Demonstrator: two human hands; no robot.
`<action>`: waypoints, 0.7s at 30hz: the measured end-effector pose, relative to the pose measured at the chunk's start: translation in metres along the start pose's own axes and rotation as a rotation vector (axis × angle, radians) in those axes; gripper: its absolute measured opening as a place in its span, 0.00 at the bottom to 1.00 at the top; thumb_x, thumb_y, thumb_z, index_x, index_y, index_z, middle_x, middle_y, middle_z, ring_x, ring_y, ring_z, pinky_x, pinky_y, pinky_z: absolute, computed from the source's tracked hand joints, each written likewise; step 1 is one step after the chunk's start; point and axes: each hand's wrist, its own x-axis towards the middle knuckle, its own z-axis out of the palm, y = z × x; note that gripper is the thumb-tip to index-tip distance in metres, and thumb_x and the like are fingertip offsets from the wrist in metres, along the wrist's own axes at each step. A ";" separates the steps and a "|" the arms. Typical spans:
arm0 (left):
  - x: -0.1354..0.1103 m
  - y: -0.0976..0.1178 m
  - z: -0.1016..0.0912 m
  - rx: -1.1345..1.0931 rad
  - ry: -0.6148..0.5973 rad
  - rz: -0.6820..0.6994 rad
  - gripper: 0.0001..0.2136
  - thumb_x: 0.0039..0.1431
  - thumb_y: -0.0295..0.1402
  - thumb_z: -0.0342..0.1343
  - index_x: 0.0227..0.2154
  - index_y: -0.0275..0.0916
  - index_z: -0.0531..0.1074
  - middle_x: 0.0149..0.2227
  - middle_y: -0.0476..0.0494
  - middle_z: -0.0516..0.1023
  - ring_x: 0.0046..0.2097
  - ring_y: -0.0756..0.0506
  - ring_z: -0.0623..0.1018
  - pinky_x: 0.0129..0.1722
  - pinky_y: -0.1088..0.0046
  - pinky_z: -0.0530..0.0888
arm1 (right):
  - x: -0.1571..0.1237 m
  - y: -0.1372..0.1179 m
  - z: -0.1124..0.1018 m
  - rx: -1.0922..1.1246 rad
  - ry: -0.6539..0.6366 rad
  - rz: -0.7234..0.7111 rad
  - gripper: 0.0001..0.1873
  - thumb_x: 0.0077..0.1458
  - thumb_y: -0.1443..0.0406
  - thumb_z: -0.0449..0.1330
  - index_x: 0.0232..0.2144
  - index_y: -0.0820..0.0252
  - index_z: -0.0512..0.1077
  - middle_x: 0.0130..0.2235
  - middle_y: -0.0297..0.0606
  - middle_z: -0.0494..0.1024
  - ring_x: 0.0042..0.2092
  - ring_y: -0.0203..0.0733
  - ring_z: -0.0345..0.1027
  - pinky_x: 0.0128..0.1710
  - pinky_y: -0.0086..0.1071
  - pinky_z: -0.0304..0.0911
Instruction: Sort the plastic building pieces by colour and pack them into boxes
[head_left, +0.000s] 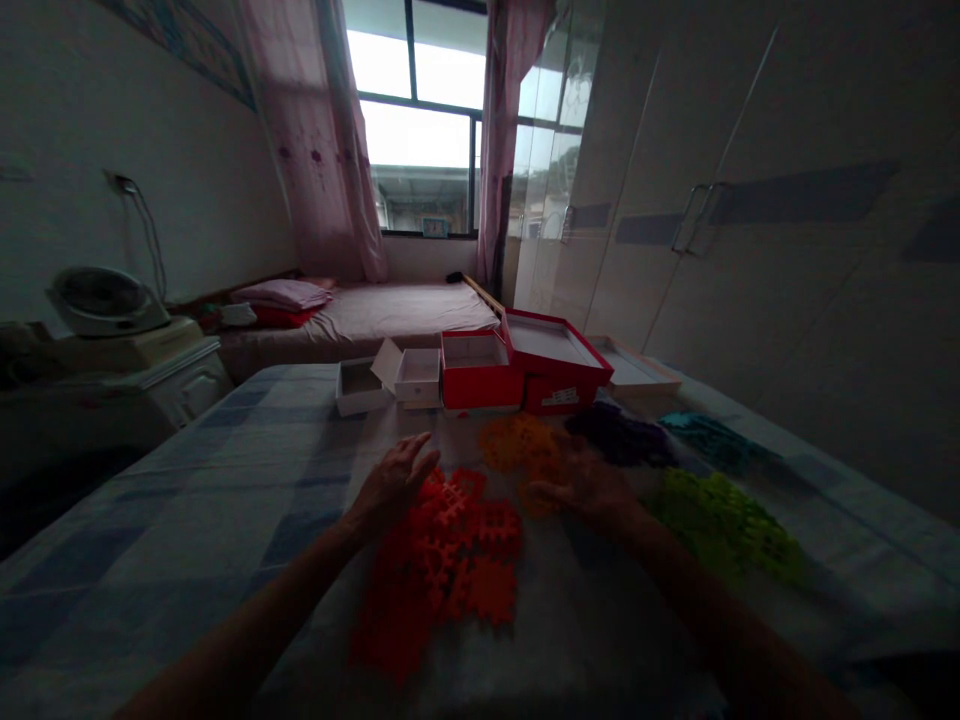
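Red interlocking foam-like puzzle pieces [480, 580] lie in a loose heap on the cloth in front of me. Along the heap's upper left edge is my left hand [394, 485], its fingers stretched and nothing in them. Orange pieces [514, 440] of similar shape are spread farther back. My right hand [592, 488] is at their right side, thumb apart from the fingers. Whether its fingertips touch the orange pieces I cannot tell, as that spot is dim and blurred.
Lime-green pieces [727, 525], dark purple pieces [619, 435] and teal pieces [712, 438] lie to the right. Behind stand an open red box [480, 385], a tilted red lid [559, 342], a white box [360, 390] and a smaller white box [418, 378].
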 end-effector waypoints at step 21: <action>0.016 -0.052 0.017 0.125 0.185 0.217 0.18 0.60 0.42 0.39 0.45 0.41 0.68 0.48 0.41 0.73 0.51 0.42 0.72 0.51 0.63 0.70 | -0.019 -0.016 0.017 0.251 0.145 -0.026 0.27 0.53 0.58 0.56 0.54 0.60 0.62 0.56 0.45 0.62 0.54 0.45 0.60 0.53 0.36 0.58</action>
